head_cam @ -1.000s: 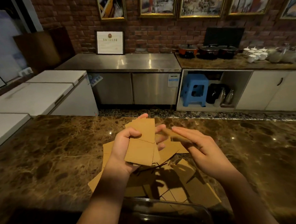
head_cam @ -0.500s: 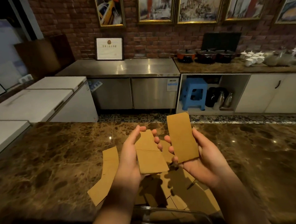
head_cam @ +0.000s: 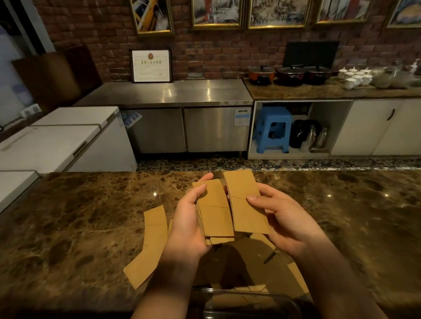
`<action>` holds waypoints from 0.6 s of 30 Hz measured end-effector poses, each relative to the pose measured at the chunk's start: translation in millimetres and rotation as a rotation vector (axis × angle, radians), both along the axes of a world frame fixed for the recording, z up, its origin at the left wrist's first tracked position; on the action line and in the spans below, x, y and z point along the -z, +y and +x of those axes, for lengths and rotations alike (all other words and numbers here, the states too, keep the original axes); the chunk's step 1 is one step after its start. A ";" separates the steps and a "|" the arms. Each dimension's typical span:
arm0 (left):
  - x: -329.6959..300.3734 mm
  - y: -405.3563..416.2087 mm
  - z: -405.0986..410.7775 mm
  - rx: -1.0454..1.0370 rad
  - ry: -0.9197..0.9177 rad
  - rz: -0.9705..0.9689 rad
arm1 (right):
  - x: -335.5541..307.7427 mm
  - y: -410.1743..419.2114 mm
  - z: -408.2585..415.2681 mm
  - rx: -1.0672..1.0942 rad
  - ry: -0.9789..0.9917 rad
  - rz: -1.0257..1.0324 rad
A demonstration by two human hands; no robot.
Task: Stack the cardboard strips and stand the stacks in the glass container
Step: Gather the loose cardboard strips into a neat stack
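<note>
On the near edge of the brown marble counter (head_cam: 61,230) stands the glass container (head_cam: 250,307), only its far rim and part of one wall in view, with no strips visibly standing in it. Just beyond it, loose cardboard strips (head_cam: 150,246) lie scattered flat, one long piece reaching out to the left. Above them the left hand (head_cam: 186,232) is clamped on a small stack of strips (head_cam: 216,213), thumb across the face and fingers behind; its lower edges look uneven. The right hand (head_cam: 284,219) pinches a single strip (head_cam: 246,204), thumb on the front, its left edge touching the stack.

The card looks light, dry and fairly stiff, though each piece seems creased across the middle and may fold there. Holding by the long edges, either side of the crease, should keep a stack flat; tapping the short ends on the counter would probably square it. Glass is the fragile part, so stacks are best lowered in gently.
</note>
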State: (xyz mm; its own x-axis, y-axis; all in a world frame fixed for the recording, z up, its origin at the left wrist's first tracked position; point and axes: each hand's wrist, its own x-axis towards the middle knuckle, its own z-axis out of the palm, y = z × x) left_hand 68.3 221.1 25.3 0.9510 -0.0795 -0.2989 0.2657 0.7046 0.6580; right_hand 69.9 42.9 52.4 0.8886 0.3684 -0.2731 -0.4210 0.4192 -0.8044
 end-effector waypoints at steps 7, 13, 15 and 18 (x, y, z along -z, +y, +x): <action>-1.8 -5.8 -1.4 0.042 -0.045 0.001 | 4.3 7.8 -3.8 0.065 -0.159 -0.268; 3.1 -10.1 -1.8 0.128 -0.043 -0.099 | 15.6 21.9 -6.8 0.175 -0.358 -0.662; 7.7 -11.1 -0.8 0.137 -0.028 -0.090 | 23.7 24.8 -8.8 0.162 -0.414 -0.722; 19.0 -9.7 1.8 0.098 0.000 0.001 | 36.3 27.2 -8.5 0.142 -0.542 -0.900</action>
State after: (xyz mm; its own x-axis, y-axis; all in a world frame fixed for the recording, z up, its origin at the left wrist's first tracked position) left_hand 70.1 211.4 6.3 0.9385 -0.1717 -0.2995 0.3335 0.6747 0.6584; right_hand 61.3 70.0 16.1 0.9925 0.1108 0.0518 0.0928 -0.4069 -0.9087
